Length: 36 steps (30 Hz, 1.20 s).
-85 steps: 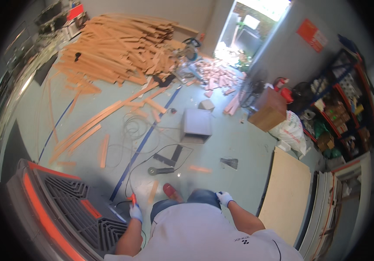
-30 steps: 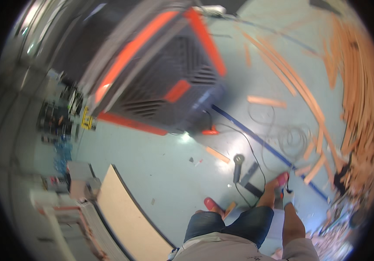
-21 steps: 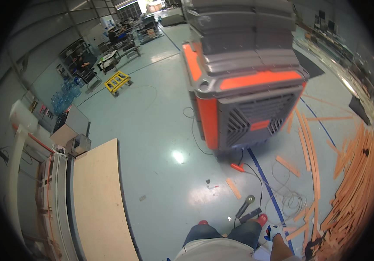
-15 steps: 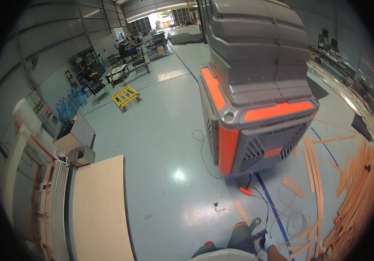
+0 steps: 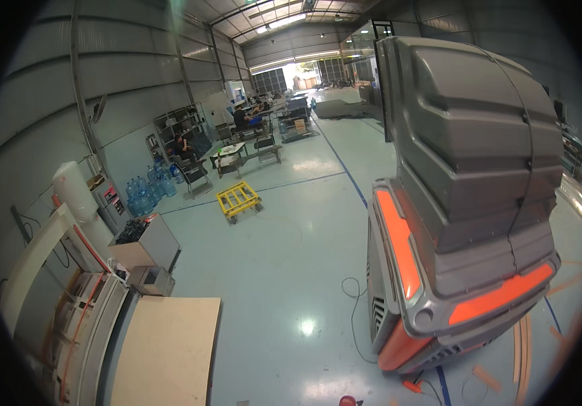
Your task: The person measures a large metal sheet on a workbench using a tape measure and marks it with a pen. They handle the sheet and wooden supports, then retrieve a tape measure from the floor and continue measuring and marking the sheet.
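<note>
Neither my left hand nor my right hand shows in the head view. In front of me to the right stands a large grey machine (image 5: pixel 483 155) with a ribbed, rounded cover and orange panels (image 5: pixel 399 243) along its lower body. A dark cable (image 5: pixel 355 318) lies on the floor by its left side. At the foot of the machine is a small orange piece (image 5: pixel 412 386), partly cut off by the lower edge. A small red object (image 5: pixel 347 401) shows at the bottom edge; its kind cannot be made out.
A pale board (image 5: pixel 166 352) lies at the lower left beside a long bench-like frame (image 5: pixel 84 331). Ahead stand a yellow wheeled frame (image 5: pixel 239 200), blue water bottles (image 5: pixel 145 191), a grey box (image 5: pixel 145 243) and chairs. People sit farther back. Orange strips (image 5: pixel 522 352) lie at the right.
The view has tilted up and turned left, so the machine sits lower and farther right. My right hand, gloved and holding a tool at the lower edge before, has left the picture.
</note>
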Motion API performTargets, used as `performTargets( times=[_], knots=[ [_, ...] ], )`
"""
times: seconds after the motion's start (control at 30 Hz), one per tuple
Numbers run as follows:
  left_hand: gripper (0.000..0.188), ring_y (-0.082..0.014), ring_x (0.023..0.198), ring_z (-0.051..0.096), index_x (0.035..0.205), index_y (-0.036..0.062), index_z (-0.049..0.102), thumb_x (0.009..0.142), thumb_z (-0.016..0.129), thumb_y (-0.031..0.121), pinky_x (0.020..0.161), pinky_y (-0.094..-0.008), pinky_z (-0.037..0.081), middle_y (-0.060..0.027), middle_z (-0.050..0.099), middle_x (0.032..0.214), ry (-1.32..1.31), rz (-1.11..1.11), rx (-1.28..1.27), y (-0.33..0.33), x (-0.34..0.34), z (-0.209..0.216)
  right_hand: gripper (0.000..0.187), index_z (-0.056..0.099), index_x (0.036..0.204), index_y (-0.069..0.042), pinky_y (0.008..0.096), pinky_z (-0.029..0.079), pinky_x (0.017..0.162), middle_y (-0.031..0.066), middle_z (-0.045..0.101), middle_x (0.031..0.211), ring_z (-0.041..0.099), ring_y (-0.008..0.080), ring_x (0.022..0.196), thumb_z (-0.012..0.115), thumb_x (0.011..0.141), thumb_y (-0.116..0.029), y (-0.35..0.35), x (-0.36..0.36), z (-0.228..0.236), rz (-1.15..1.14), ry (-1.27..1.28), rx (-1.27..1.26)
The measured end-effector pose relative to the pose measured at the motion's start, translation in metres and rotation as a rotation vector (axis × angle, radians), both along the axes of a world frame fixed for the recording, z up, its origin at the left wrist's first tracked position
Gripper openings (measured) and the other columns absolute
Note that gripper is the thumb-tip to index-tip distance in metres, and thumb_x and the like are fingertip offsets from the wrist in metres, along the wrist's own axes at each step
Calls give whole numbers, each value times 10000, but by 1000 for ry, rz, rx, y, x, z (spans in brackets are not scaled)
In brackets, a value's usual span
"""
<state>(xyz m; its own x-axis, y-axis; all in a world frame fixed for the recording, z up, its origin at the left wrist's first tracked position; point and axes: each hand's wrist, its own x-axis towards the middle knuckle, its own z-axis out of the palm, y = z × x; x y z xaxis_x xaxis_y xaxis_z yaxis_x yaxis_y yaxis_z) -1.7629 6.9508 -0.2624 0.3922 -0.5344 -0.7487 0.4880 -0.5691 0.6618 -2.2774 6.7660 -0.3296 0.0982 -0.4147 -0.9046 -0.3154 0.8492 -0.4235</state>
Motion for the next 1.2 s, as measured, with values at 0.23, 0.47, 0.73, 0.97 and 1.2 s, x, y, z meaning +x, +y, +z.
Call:
performTargets(
  times=[0.23, 0.47, 0.73, 0.97, 1.2],
  knots=[
    [321, -230, 730, 656, 1173, 139, 627, 1028, 633, 426, 605, -419, 557, -114, 709, 907, -96, 136, 272, -76, 28, 6, 389, 762, 1046, -160, 282, 511, 589, 2, 716, 876, 659, 148, 704, 641, 1023, -529, -240, 164, 1, 154, -331, -170],
    [323, -226, 726, 652, 1186, 137, 624, 1031, 633, 419, 601, -416, 553, -113, 704, 914, -39, 166, 378, -220, 87, -37, 424, 736, 889, -105, 359, 428, 464, 43, 632, 683, 509, 149, 487, 622, 1049, -482, -355, 264, 67, 36, -305, -220],
    [325, -221, 723, 647, 1202, 134, 620, 1033, 633, 412, 597, -414, 548, -112, 698, 922, -146, 113, 363, -460, 245, -57, 397, 735, 915, -113, 367, 463, 503, 42, 640, 713, 551, 162, 541, 624, 1044, -471, -525, 262, 82, -87, -66, -179],
    [347, -207, 704, 625, 1236, 130, 594, 1034, 639, 407, 569, -392, 522, -95, 665, 931, -374, 30, 18, -710, 370, -72, 390, 737, 941, -118, 358, 500, 544, 37, 660, 760, 588, 164, 596, 642, 1029, -486, -628, 269, 69, -208, -5, -129],
    [316, -174, 633, 578, 1222, 138, 562, 1047, 613, 395, 503, -350, 471, -53, 595, 834, -282, 154, -202, -932, 347, -67, 387, 739, 967, -124, 349, 537, 585, 33, 681, 807, 626, 166, 651, 660, 1015, -500, -773, 284, 41, -208, 43, 46]
  ],
)
